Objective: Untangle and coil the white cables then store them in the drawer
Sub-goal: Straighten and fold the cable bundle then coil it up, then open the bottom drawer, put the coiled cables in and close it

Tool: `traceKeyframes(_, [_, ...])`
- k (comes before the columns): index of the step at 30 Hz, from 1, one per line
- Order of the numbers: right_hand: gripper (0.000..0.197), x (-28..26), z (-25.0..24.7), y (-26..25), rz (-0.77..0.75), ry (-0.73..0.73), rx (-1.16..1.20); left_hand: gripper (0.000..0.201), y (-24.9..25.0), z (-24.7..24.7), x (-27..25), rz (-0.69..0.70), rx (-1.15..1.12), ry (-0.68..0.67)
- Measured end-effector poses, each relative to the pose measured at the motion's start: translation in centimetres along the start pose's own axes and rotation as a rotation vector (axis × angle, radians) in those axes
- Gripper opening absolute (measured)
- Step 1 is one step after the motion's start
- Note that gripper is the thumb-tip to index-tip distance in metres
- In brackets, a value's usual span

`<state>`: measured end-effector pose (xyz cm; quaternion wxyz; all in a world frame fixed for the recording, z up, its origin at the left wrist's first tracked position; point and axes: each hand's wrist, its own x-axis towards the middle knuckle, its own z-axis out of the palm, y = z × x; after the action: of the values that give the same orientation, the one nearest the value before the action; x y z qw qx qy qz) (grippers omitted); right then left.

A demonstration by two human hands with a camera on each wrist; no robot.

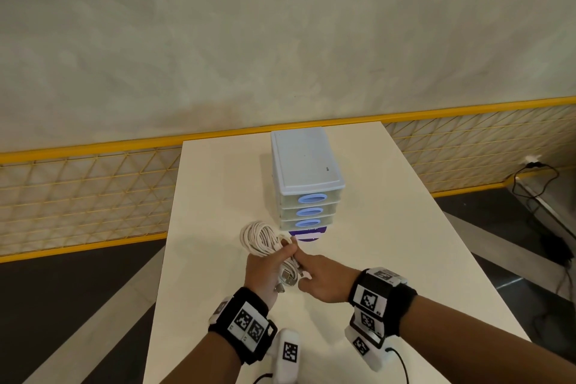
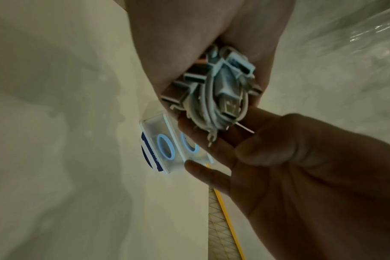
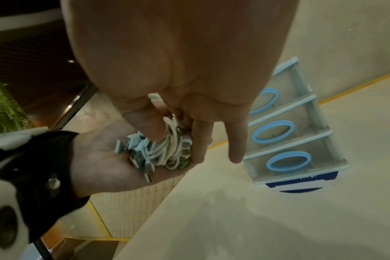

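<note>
Now left hand (image 1: 265, 271) grips white cables (image 1: 265, 238), plug ends toward wrist.

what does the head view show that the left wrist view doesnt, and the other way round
Only the head view shows the looped coil end of the white cables, the top of the drawer unit with all three drawers shut, the table and both wristbands.

Only the left wrist view shows the cluster of USB plugs up close against the palm.

Both show the left hand gripping the cables, the right hand touching the bundle, and blue drawer handles.
</note>
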<state>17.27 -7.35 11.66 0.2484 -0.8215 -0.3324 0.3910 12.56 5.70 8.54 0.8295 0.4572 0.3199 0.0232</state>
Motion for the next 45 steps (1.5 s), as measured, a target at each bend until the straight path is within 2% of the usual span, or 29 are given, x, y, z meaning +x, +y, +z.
traceKeyframes(4, [0.093,0.0,-0.2,-0.6,0.05,-0.008,-0.099,0.023,-0.3,0.5,0.2,-0.039,-0.004,0.122])
traceKeyframes(8, [0.092,-0.3,-0.4,-1.6,0.075,-0.024,-0.306,0.029,-0.1,0.8,0.1,-0.069,-0.061,0.14])
traceKeyframes(10, [0.092,-0.3,-0.3,-1.6,0.106,-0.018,-0.387,0.023,0.1,0.8,0.2,-0.078,-0.027,0.144])
traceKeyframes(13, [0.089,-0.4,-0.2,-1.5,0.151,0.027,-0.531,0.037,0.2,0.7,0.2,-0.092,0.039,0.147])
traceKeyframes(15, [0.088,-0.6,-0.5,-1.6,0.11,0.004,-0.417,0.034,0.6,0.5,0.1,-0.074,0.034,0.124])
traceKeyframes(17, [0.083,-0.8,-0.7,-1.6,-0.013,0.016,-0.163,0.024,1.1,0.3,0.0,-0.053,0.007,0.045])
traceKeyframes(20, [0.067,-0.8,0.0,-1.3,-0.144,0.165,0.167,0.008,1.9,0.3,-0.2,-0.01,-0.046,-0.066])
traceKeyframes(22, [0.06,-0.6,0.6,-1.1,-0.11,0.218,0.413,0.006,2.1,0.2,-0.2,0.0,-0.062,-0.096])
traceKeyframes(25, [0.062,-0.4,0.4,-0.7,-0.015,0.261,0.708,0.006,2.1,0.2,-0.3,0.01,-0.08,-0.114])
traceKeyframes(30, [0.028,-0.4,-0.5,-0.6,-0.014,0.265,0.703,0.024,2.1,0.6,-0.1,0.006,-0.066,-0.195])
traceKeyframes(33, [0.021,-0.2,-1.1,-0.7,-0.035,0.298,0.742,0.018,2.6,1.0,0.1,0.023,-0.048,-0.213])
traceKeyframes(36, [0.023,0.4,-1.1,-0.8,-0.04,0.322,0.798,0.004,2.8,1.3,0.2,0.013,0.012,-0.134])
traceKeyframes(38, [0.036,0.9,-1.3,-0.4,0.0,0.316,0.813,0.0,2.9,1.4,0.1,0.016,0.04,-0.087])
traceKeyframes(40, [0.051,1.6,-1.7,0.5,0.065,0.293,0.794,0.005,3.3,1.6,0.3,0.088,0.146,-0.066])
traceKeyframes(42, [0.054,2.4,-2.0,1.9,0.128,0.296,0.867,0.007,4.2,1.8,1.2,0.234,0.412,-0.019])
traceKeyframes(45, [0.028,3.9,-1.8,4.8,0.257,0.375,1.2,0.016,6.0,2.2,3.3,0.385,0.816,0.062])
